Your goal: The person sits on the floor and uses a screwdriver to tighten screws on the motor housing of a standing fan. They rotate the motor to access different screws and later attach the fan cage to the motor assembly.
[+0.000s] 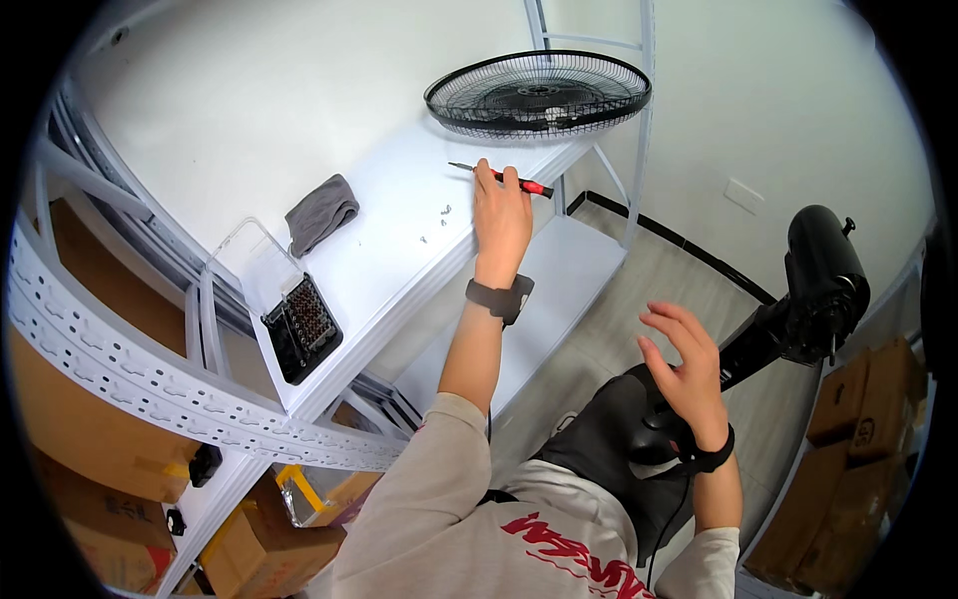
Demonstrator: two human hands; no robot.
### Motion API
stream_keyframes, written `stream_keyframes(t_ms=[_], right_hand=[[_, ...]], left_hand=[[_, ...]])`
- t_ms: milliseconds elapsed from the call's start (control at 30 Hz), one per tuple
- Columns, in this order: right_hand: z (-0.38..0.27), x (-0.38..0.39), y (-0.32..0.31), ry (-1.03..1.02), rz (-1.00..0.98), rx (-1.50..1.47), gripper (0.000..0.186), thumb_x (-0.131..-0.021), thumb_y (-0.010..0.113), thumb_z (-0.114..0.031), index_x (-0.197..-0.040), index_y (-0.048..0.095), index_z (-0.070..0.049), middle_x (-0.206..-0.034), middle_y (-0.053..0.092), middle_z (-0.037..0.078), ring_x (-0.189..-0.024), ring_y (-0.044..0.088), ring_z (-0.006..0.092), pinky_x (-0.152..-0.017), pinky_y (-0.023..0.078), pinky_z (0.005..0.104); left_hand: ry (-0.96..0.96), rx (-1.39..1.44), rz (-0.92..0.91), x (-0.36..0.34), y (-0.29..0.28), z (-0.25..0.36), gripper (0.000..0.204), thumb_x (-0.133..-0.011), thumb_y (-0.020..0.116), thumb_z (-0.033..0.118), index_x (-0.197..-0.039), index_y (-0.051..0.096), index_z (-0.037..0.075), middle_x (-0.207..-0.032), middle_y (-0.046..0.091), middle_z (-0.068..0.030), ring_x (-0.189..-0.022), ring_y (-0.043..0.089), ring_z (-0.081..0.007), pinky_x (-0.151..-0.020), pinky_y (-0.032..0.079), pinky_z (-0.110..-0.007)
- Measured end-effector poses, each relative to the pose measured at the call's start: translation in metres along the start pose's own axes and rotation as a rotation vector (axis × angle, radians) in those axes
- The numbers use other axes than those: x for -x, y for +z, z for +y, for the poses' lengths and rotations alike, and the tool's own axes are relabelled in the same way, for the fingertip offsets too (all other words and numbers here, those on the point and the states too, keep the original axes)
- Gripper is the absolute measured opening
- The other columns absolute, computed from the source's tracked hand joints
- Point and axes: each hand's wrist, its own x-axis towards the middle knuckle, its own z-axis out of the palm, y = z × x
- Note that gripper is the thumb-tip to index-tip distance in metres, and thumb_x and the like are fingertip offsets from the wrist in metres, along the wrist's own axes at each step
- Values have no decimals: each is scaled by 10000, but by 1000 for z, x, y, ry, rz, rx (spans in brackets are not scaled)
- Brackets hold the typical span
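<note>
Left hand point(501, 215) fingers point(486, 176) rest on a red-handled screwdriver point(502, 180) at upper centre of frame, on the white tabletop point(399, 230); grip looks loose, fingers curled over the handle, can't tell if it's fully clamped. Screwdriver lies flat, tip pointing toward frame left, just below the black wire fan grille point(539, 93) that lies face-down at the top centre. Small loose screws point(440, 212) sit just left of the hand, apart from it. Further left: folded grey cloth point(320, 212), then a clear-lidded bit set case point(301, 324), lid up, near the tabletop's front edge at centre left. Right hand point(689, 374) at centre right, in the air, fingers point(667, 319) spread wide, holding nothing. Black fan motor housing point(823, 275) on its stand sits just right of it, not touching. Cardboard boxes point(863, 399) at far right, more under the shelving at lower left.
</note>
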Motion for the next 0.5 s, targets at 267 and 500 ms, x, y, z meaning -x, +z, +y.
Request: stream_keyframes(t_ms=[267,500], right_hand=[[-5,21,-36,20,82,64,176,-803,732,8,-976,731,-24,-1035,719,127,-900,698,296,-783,556,348],[-30,46,-69,-38,148,146,182,-757,718,69,-924,729,-4,-924,742,137,-817,708,271,-729,556,327]], left_hand=[[-67,-301,-124,-17,38,-23,570,-789,789,396,-1093,583,-41,-1349,476,-346,-1138,553,-461,-982,434,-482],[-178,-375,-233,-21,33,-16,634,-773,805,491,-1124,642,-11,-1405,480,-272,-1126,531,-434,-941,435,-517]])
